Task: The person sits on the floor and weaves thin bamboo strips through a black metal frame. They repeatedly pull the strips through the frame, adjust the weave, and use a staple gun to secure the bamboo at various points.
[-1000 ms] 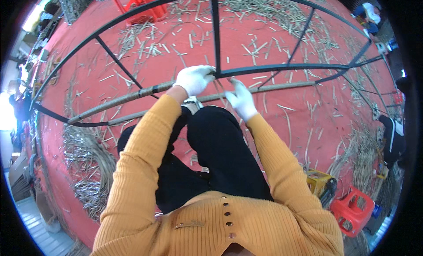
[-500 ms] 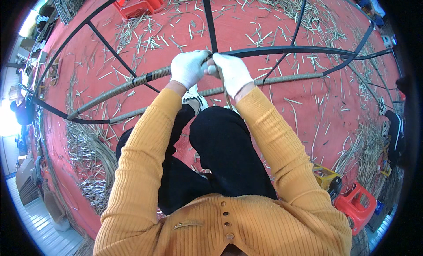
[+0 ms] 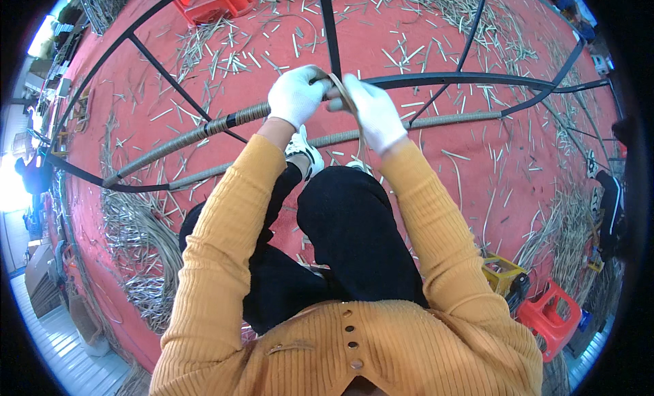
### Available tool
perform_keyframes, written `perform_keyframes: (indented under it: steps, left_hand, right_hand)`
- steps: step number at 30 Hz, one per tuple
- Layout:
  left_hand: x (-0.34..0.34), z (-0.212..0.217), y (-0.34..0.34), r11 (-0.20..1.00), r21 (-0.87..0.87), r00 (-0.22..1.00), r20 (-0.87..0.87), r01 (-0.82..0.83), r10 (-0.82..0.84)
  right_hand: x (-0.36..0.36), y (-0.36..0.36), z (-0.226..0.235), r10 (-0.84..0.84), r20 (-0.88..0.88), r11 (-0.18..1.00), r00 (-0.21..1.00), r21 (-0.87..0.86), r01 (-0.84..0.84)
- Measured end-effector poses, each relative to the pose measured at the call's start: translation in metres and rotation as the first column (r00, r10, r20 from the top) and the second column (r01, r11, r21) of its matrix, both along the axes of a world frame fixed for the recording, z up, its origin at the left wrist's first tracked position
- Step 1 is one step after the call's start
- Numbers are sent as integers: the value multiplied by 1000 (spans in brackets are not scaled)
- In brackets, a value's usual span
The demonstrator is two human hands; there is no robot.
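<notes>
A black metal frame [image 3: 463, 78] spans the space before my knees. Its near curved bar carries a tight tan wrapping [image 3: 170, 147] from the left up to my hands. My left hand [image 3: 297, 96], in a white glove, is closed around that bar at the wrapping's end. A flat tan strip [image 3: 347, 99] rises in a loop from the bar there, and its tail hangs down past my right wrist. My right hand [image 3: 375, 116], also gloved, has its fingers bent around this strip, just right of the left hand. The fingertips are partly hidden.
A lower wrapped bar [image 3: 449, 120] crosses behind my hands. Cut strip pieces litter the red floor [image 3: 272, 38], with a bundle of strips [image 3: 146, 239] at left. Red plastic stools [image 3: 218, 6] stand at the far left and, as another stool [image 3: 550, 317], near right, beside a yellow object [image 3: 503, 273].
My right hand has moved slightly right, away from the left hand. The strip now stands up in a visible loop between them. My left hand stays at the bar.
</notes>
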State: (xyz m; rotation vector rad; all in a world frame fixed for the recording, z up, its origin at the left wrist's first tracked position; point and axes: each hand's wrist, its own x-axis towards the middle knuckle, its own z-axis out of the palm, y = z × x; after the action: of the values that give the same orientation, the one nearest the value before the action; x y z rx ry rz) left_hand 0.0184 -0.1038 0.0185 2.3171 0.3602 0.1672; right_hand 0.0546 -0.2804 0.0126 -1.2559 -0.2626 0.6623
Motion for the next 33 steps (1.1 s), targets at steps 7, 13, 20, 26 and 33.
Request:
perform_keyframes:
  steps: [7,13,20,26,33]
  left_hand:
    - [13,14,-20,969,207,944,-272,-135,190]
    - [10,10,-19,959,257,955,-236,-115,178]
    - [-4,-11,-2,890,449,942,262,75,-211]
    - [44,-13,40,943,263,978,-110,202,-179]
    - [50,-11,45,915,251,944,-182,316,-275]
  right_hand:
    - [12,-19,-82,-142,-522,854,841,365,370]
    - [44,31,-92,153,-141,949,978,296,-106]
    - [-2,-86,-123,328,684,890,652,-455,30]
    - [-237,-351,-97,494,-88,-60,865,-996,-68]
    - [-404,-510,-61,188,-643,-388,742,-743,-546]
